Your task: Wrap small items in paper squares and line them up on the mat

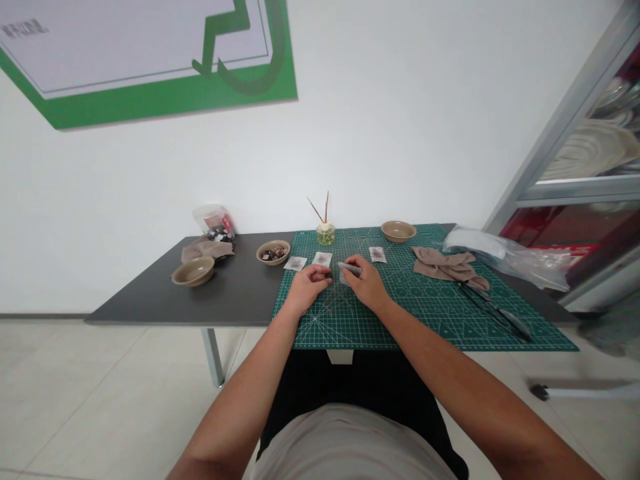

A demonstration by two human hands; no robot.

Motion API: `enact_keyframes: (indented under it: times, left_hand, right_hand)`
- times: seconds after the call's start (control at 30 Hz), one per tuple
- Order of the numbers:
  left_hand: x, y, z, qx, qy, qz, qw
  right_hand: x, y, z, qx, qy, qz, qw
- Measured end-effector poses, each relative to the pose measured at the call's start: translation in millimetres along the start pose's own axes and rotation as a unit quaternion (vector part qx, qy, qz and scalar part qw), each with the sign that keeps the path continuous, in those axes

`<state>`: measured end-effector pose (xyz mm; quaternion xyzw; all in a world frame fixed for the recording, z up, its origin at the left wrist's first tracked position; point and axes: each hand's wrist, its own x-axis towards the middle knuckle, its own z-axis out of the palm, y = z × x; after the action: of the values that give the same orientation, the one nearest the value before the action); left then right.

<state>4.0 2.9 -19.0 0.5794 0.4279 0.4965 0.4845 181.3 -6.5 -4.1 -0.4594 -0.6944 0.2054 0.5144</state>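
We look down on two bare hands working over a green cutting mat with white grid lines (340, 330), which lies on a dark grey rectangular table (240, 293) against a white wall; the right hand (367, 283) grasps a small, thin, pale grey packet (350, 269) between thumb and fingers, tilted up off the mat, perhaps so that its edge stays easy to reach; the left hand (313, 283) faces it, fingers curled and tips drawn together near a small dark speck, and we cannot tell whether it grips anything; the hands are close but apart, presumably to let both work on one small thing. Just beyond them lie three flat white squares with dark centres, at far left (295, 263), beside it (323, 259) and to the right (377, 255), spaced apart as if to keep each separate; left of the mat sits a round tan bowl of mixed dark and pale pieces (273, 263), probably placed for the left hand's reach; farther left is a second round tan bowl (193, 283), and at the far right of the mat a third round tan bowl (399, 238); a crumpled brown cloth (445, 267) rests to the right, likely set aside to leave working room.
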Motion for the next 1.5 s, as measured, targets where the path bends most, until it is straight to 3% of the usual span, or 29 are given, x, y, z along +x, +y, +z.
enact_keyframes:
  times: [0.23,0.37,0.47,0.57,0.7,0.9,1.1,1.5]
  left_hand:
    - [1.6,-2.8,-2.3,0.033,0.025,0.007,0.999]
    - [2.2,-0.4,-1.7,-0.068,0.038,0.004,0.997]
    - [2.4,1.7,0.0,-0.088,0.035,0.002,0.995]
    - [1.9,1.3,1.2,-0.053,0.036,-0.003,0.998]
    - [0.3,0.0,1.5,0.019,0.030,-0.009,0.999]
    - [0.2,4.1,1.2,-0.051,0.031,0.007,0.998]
    - [0.2,4.8,1.9,-0.007,0.074,0.019,0.997]
    - [-3.6,9.0,4.0,0.061,0.082,0.032,0.994]
  right_hand:
    - [-2.7,4.7,6.6,-0.075,-0.034,-0.092,0.992]
    - [-3.9,5.6,7.3,-0.137,-0.063,-0.091,0.984]
    - [-4.0,4.3,7.0,-0.159,-0.060,-0.065,0.983]
    - [-4.7,3.2,7.3,-0.166,-0.063,-0.056,0.983]
    - [-6.8,4.8,8.8,-0.199,-0.061,-0.106,0.972]
    - [-8.3,6.1,10.9,-0.230,-0.081,-0.175,0.954]
    - [-7.8,-1.5,12.2,-0.253,-0.126,-0.218,0.934]
    - [-8.2,-3.6,14.0,-0.271,-0.136,-0.217,0.928]
